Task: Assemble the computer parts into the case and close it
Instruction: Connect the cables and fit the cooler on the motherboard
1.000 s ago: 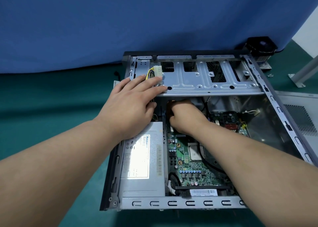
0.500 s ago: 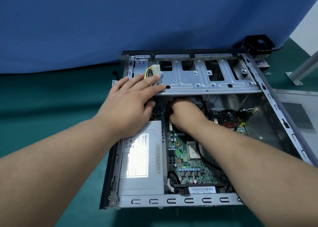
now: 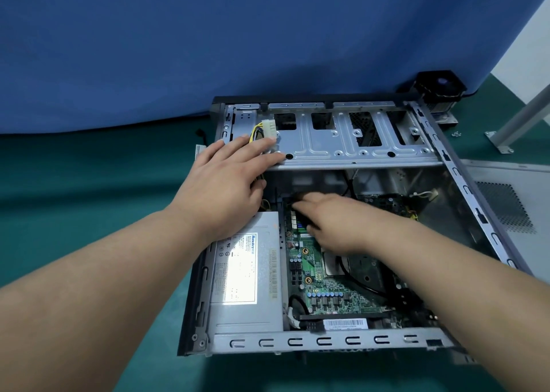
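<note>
- I am reading "Huntkey" in blue letters at the top edge of the white label on the power supply lying in the case; the rest of that label's print is showing only as fine rows of characters and small marks too small for me to make out.
- I am seeing a barcode sticker on the same power supply, just beside the label; its digits are blurring together.
- I am seeing a white barcode strip at the near edge of the motherboard; bars are showing, but the line of characters beneath them is not legible.
</note>
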A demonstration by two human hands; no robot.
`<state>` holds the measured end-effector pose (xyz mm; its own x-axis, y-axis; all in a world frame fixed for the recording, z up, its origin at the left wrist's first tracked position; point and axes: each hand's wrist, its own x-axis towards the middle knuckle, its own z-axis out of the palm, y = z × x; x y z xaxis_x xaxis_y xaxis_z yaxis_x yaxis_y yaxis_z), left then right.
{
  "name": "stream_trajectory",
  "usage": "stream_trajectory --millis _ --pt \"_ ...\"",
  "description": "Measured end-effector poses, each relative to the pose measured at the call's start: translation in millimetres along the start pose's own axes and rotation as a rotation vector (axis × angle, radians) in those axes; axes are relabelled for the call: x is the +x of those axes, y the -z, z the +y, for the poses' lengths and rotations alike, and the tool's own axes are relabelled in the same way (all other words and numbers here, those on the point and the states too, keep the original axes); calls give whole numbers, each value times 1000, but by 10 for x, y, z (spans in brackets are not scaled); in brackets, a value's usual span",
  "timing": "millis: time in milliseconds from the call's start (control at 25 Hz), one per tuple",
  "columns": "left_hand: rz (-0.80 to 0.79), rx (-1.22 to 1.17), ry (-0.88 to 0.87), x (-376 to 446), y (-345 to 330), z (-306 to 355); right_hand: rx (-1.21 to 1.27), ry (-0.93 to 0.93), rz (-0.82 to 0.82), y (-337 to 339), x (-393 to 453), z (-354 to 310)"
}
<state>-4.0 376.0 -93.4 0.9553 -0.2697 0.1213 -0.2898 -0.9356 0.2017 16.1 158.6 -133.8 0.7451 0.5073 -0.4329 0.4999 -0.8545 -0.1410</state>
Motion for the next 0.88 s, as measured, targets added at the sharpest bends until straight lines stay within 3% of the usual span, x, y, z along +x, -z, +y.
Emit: stream_trajectory --millis 160,440,880 --pt "3 0 -1 -8 2 6 -138 40 -94 -113 -78 -97" --pt "-8 -4 -1 5 8 6 -254 36 -15 -122 -48 -217" --pt "-9 -2 4 1 -5 10 -238 41 -48 -109 -53 -279"
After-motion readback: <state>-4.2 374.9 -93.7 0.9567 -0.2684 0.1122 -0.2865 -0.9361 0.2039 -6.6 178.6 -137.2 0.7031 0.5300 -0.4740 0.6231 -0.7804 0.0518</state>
